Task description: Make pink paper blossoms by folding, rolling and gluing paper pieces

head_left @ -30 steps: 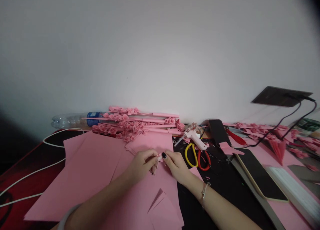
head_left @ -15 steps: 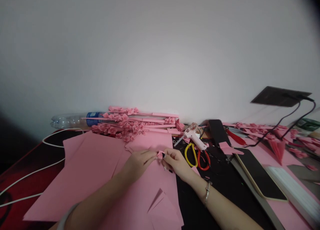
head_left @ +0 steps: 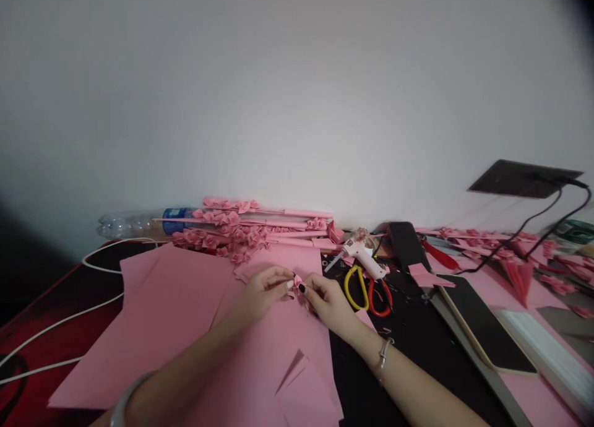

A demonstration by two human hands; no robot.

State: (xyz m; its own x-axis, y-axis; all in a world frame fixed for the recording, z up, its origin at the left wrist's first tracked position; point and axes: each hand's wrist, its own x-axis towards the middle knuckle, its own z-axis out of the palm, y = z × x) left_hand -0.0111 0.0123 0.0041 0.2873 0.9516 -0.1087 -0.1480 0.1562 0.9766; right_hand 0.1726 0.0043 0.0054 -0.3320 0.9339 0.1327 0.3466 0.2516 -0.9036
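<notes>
A small pink paper flower (head_left: 297, 282) is pinched between both hands, above the pink paper sheets. My left hand (head_left: 264, 294) is closed on its left side, thumb and fingertips at the petals. From the right, my right hand (head_left: 327, 300) grips it between thumb and fingers, a dark thumbnail showing. Part of the flower is hidden behind the fingertips. Below the hands lie large pink sheets (head_left: 176, 309), with small pink paper squares (head_left: 309, 390) stacked nearer to me.
Paper flower stems (head_left: 245, 229) and a plastic bottle (head_left: 130, 224) lie along the wall. Right of my hands are a glue gun (head_left: 364, 257), yellow-and-red-handled scissors (head_left: 368, 291), a dark phone (head_left: 404, 241) and a larger phone (head_left: 487, 325). White cables (head_left: 60, 319) cross the left side.
My left fingers have shifted from flat against the paper flower to a pinch with the thumb uppermost. The flower now shows its folded petals more. The view has drifted slightly.
</notes>
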